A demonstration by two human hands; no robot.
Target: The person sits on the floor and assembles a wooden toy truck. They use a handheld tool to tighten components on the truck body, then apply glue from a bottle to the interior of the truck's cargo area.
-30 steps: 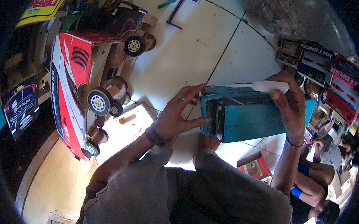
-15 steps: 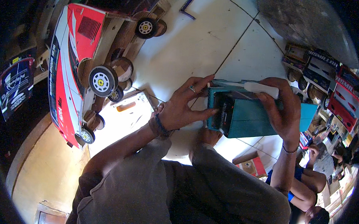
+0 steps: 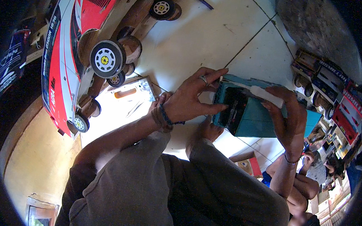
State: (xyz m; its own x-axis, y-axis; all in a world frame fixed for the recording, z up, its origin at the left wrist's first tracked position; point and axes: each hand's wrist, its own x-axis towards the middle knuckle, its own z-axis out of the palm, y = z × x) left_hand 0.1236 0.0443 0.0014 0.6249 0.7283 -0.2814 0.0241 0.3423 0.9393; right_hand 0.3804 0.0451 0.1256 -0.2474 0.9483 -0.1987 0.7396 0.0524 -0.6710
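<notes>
A teal box-shaped piece (image 3: 261, 122) is held up above my knees, its left end showing a dark recess with a black panel (image 3: 237, 109) inside. My left hand (image 3: 187, 101) grips that end, fingers on the far edge and thumb by the recess, with a ring on one finger. In my right hand (image 3: 289, 119) a small white squeeze bottle (image 3: 266, 96) is pinched between thumb and fingers. It lies slanted over the far side of the teal piece, narrow end pointing left along the edge. Whether its tip touches the piece I cannot tell.
A large red and white toy bus (image 3: 61, 83) with black wheels (image 3: 107, 59) stands at left. Near it lies a bright white board (image 3: 129, 96). Several toy trucks (image 3: 346, 116) stand at right. Another person (image 3: 300, 191) sits at lower right. White floor tiles (image 3: 216, 33) lie beyond my hands.
The view has shifted, moving the bus up and left in the picture. The white bottle now slants more steeply down to the right. Both hands keep their hold.
</notes>
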